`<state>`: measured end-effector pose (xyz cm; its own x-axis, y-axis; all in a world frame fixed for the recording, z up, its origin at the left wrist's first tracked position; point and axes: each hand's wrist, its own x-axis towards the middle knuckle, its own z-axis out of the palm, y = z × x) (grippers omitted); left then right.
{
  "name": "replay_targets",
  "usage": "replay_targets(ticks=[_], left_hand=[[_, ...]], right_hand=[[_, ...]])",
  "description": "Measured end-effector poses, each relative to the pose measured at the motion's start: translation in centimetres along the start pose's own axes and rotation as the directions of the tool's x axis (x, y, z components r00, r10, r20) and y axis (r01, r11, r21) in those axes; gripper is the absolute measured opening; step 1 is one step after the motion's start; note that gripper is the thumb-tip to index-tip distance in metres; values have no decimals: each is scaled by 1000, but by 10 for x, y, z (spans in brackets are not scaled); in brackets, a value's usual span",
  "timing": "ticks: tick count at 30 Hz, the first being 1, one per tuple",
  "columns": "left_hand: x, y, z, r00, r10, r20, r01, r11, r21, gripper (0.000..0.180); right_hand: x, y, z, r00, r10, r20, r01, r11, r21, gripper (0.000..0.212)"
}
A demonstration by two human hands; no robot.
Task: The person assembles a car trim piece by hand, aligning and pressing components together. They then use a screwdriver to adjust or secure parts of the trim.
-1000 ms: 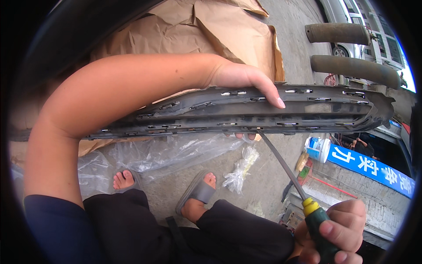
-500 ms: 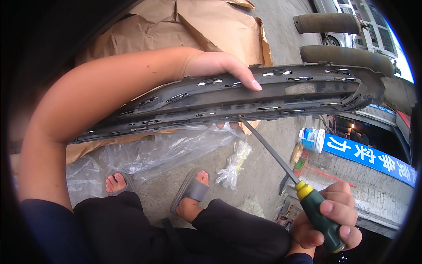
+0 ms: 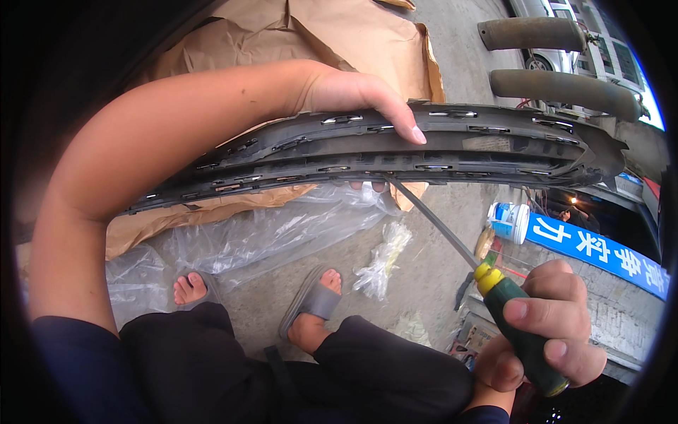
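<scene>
A long black plastic car grille trim (image 3: pixel 480 160), with several shiny metal clips along its slotted edges, runs across the view. Over its far edge lies the thumb of my left hand (image 3: pixel 364 99); that hand's other fingers go behind the part, and some fingertips show under the near edge. So the left hand is closed round the trim. My right hand (image 3: pixel 554 318) grips the dark green and yellow handle of a screwdriver (image 3: pixel 443 233) at the lower right. The screwdriver's tip meets the trim's near edge by a slot, close to the left fingertips.
Brown paper (image 3: pixel 353 35) lies beyond the trim, and clear plastic sheeting (image 3: pixel 261 240) is on the concrete near my sandalled feet. A crumpled plastic bundle (image 3: pixel 383 258) sits beside it. To the right are a blue-white bucket (image 3: pixel 508 222), a blue sign (image 3: pixel 593 247) and two gas cylinders (image 3: pixel 558 90).
The trim has tipped a little, its right end now slightly lower. My right hand and the screwdriver's handle have shifted a bit to the right, with the tip still at the near edge.
</scene>
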<state>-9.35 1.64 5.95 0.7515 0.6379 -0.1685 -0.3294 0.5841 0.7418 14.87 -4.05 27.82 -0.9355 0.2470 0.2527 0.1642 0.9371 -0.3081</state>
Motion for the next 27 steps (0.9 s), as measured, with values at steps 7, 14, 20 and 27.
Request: replay_targets(ticks=[7, 14, 20, 27], left_hand=[[0, 1, -7, 979, 148, -143, -135, 986, 99, 57], [-5, 6, -23, 937, 289, -194, -253, 949, 190, 56], [-3, 9, -29, 886, 418, -198, -364, 894, 261, 52], [-6, 16, -25, 849, 471, -240, -421, 877, 232, 49]], right_hand=[[12, -9, -9, 905, -299, 302, 277, 954, 115, 30], [-22, -12, 10, 888, -252, 385, 270, 963, 6, 29], [-43, -5, 16, 910, -237, 340, 243, 970, 27, 33], [-59, 25, 37, 859, -443, 257, 481, 871, -106, 21]])
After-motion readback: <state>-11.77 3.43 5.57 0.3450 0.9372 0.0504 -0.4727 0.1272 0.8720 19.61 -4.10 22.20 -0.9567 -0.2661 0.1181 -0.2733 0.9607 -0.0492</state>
